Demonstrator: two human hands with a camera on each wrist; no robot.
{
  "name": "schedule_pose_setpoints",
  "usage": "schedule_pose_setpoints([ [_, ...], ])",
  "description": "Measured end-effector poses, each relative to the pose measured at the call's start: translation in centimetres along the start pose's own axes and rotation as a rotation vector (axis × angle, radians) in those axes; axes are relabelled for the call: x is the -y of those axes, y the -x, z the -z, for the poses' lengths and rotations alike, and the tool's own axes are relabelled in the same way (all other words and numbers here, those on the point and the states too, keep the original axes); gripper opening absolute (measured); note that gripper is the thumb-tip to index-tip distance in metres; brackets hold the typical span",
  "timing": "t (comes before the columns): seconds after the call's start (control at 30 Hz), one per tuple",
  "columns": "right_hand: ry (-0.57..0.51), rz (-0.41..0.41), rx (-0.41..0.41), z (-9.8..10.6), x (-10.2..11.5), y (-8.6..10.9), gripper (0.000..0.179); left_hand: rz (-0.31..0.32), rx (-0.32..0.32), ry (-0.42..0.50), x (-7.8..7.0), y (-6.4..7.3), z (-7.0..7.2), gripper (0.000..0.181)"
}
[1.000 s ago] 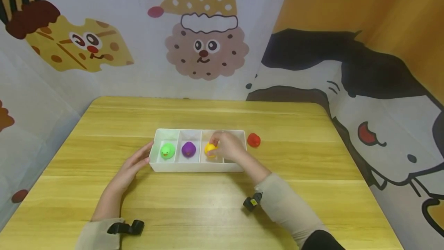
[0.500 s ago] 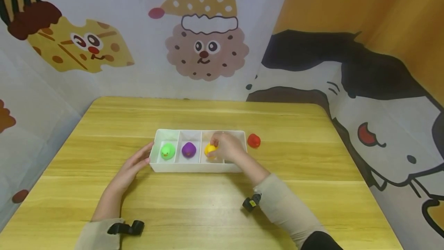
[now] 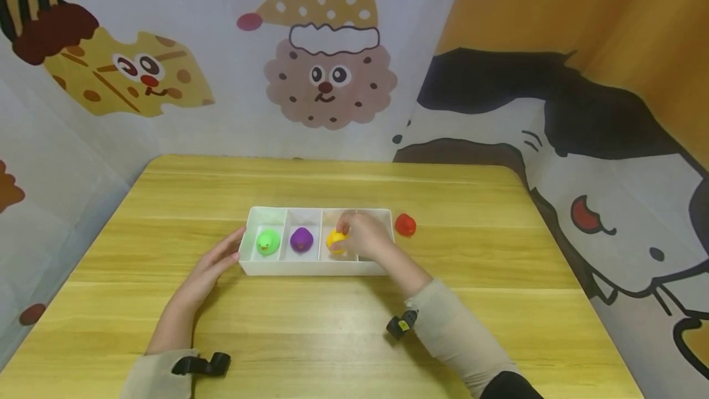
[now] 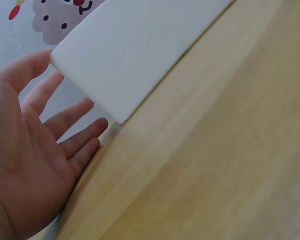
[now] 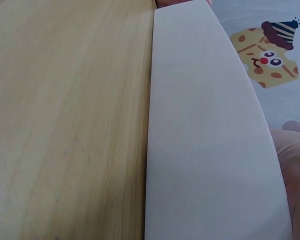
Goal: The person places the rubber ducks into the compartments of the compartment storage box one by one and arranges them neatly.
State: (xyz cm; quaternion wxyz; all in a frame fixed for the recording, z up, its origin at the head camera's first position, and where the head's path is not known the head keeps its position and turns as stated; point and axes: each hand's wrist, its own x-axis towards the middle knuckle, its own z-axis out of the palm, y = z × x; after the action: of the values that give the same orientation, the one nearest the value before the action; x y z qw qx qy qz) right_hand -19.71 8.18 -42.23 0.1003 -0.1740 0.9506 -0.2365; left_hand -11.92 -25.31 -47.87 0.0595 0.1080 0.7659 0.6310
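A white divided box sits on the table with small toys in its compartments. A green rubber duck occupies the leftmost one, and a purple toy duck the one beside it. My right hand reaches into the third compartment and pinches a yellow toy duck, partly covered by the fingers. At the box's left end, my left hand touches the wall with extended fingers; the left wrist view shows the thumb at the corner. In the right wrist view the box wall hides most of the right hand.
A red toy lies on the wooden table just past the box's right end. Behind the table hangs a cartoon-printed cloth, with more of it at both sides.
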Motion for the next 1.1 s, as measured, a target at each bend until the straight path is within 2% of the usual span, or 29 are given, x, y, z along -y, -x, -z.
schedule_pose_setpoints([
  [0.57,0.010,0.017,-0.023,-0.2,0.0,0.1,0.031,0.000,-0.002,-0.013,-0.2,0.2,-0.1,0.052],
  [0.73,-0.055,0.004,-0.032,0.3,0.1,0.4,0.035,-0.001,-0.001,-0.013,-0.1,0.1,0.0,0.052],
  [0.87,-0.107,0.008,-0.073,1.3,0.0,1.0,0.036,-0.009,0.004,-0.015,-0.1,0.0,0.0,0.052],
  [1.1,-0.180,0.070,-0.179,3.3,-1.1,2.8,0.036,-0.004,0.000,-0.004,-0.1,0.0,0.0,0.052],
])
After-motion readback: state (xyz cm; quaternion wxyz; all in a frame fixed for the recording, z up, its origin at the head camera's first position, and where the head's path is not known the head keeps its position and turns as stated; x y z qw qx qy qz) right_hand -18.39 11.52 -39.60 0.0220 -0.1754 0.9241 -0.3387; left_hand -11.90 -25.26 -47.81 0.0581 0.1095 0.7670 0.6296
